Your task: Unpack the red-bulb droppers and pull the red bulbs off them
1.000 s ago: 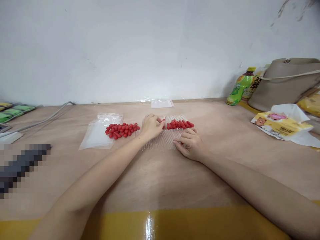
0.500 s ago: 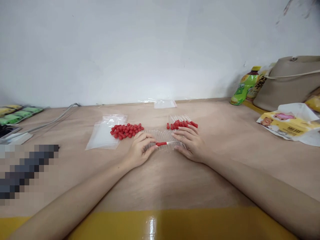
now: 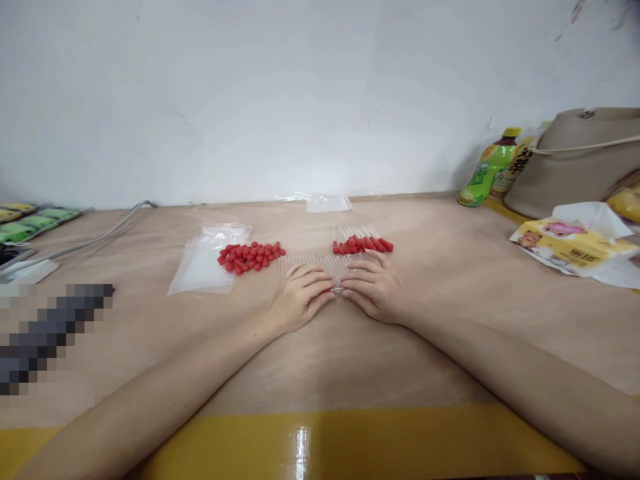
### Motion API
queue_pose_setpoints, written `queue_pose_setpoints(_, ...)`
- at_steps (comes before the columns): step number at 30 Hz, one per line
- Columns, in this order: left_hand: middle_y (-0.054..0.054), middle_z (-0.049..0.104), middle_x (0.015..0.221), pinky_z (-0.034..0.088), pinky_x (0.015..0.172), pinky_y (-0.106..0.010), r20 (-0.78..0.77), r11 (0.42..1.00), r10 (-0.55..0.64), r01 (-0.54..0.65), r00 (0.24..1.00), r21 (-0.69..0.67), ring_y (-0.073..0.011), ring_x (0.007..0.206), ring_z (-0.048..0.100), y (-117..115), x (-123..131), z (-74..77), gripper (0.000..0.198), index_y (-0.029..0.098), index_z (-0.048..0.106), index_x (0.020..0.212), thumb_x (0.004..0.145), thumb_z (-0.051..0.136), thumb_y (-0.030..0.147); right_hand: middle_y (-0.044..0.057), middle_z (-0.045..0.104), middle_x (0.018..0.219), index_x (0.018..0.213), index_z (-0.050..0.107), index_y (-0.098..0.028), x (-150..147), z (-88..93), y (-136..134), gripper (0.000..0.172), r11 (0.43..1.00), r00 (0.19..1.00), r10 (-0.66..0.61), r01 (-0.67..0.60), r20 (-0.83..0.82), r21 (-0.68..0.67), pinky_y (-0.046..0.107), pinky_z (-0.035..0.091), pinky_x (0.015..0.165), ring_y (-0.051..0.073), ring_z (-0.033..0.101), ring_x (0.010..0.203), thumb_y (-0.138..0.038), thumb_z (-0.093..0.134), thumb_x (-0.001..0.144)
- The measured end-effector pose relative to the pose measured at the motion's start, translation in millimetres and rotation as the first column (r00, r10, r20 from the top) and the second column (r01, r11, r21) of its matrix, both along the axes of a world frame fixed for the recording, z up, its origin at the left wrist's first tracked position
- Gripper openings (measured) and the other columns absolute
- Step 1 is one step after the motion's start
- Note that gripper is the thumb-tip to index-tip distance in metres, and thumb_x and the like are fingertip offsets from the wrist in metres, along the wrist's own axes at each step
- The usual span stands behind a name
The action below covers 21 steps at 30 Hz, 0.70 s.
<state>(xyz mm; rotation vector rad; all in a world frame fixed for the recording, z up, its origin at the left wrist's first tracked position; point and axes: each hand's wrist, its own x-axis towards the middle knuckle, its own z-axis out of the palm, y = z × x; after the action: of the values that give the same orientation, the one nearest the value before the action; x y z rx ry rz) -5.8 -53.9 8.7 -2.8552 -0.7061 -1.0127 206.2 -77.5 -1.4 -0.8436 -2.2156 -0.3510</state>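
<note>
My left hand [image 3: 303,297] is closed around a red rubber dropper bulb, of which only a sliver shows at the fingertips. Facing it, my right hand [image 3: 374,288] pinches a thin glass dropper tube [image 3: 337,290] whose left end meets the bulb; most of the tube is hidden by the fingers. Under and behind both hands lies a row of clear glass tubes [image 3: 300,260]. A pile of loose red bulbs [image 3: 250,256] sits beyond my left hand. Past my right hand, several droppers [image 3: 363,244] lie side by side, red bulbs toward me.
Clear plastic bags [image 3: 200,267] lie left of the bulb pile, and another bag [image 3: 328,204] is by the wall. A green bottle [image 3: 490,168], a beige bag [image 3: 580,163] and a yellow tissue pack [image 3: 570,240] stand at the right. A grey cable [image 3: 107,233] runs at the left.
My left hand has moved right, close to my right hand, and its fingers now cover most of the red bulb. Less of the glass tube shows between the hands.
</note>
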Motion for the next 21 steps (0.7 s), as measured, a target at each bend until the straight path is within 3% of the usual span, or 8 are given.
queue_pose_setpoints(6,-0.002,0.07,0.091,0.036,0.095,-0.037,0.041,0.996,0.029,-0.033,0.999,0.086,-0.0153,0.092,0.061,0,2,-4.2,0.014,0.022,0.064,0.089,0.084,0.052,0.028,0.001,0.069,0.092,0.095,0.064,-0.021,-2,-3.1,2,0.018,0.999,1.0,0.031,-0.031,0.005,-0.022,0.044,0.031,0.1,0.019,0.058,0.099,-0.031,0.054,0.083)
queue_pose_setpoints(12,-0.003,0.067,0.103,0.036,0.099,-0.037,-0.03,0.995,-0.015,0.018,0.999,0.096,-0.0169,0.106,0.056,0,1,-3.1,0.019,0.022,0.063,0.097,0.084,0.051,0.03,0.001,0.07,0.09,0.092,0.063,-0.021,-2,-11.1,7,0.014,0.988,0.987,0.156,-0.157,-0.036,-0.004,0.038,0.041,0.096,0.016,0.059,0.098,-0.022,0.052,0.084)
queue_pose_setpoints(16,-0.002,0.068,0.097,0.032,0.102,-0.038,-0.084,0.994,-0.071,0.077,0.994,0.078,-0.016,0.109,0.054,-1,0,-0.4,0.019,0.021,0.063,0.095,0.086,0.047,0.025,0.004,0.069,0.093,0.092,0.062,-0.019,-2,-11.1,4,0.013,0.973,0.971,0.232,-0.231,-0.054,0.02,0.034,0.045,0.094,0.014,0.06,0.097,-0.019,0.052,0.084)
queue_pose_setpoints(21,-0.001,0.069,0.095,0.031,0.102,-0.038,-0.091,0.993,-0.069,0.077,0.993,0.084,-0.0165,0.108,0.055,-6,-1,3.5,0.017,0.022,0.062,0.093,0.086,0.047,0.024,0.005,0.068,0.094,0.093,0.061,-0.019,-2,-9.1,-1,0.014,0.971,0.971,0.237,-0.237,-0.039,0.002,0.034,0.047,0.094,0.015,0.059,0.101,-0.019,0.05,0.085)
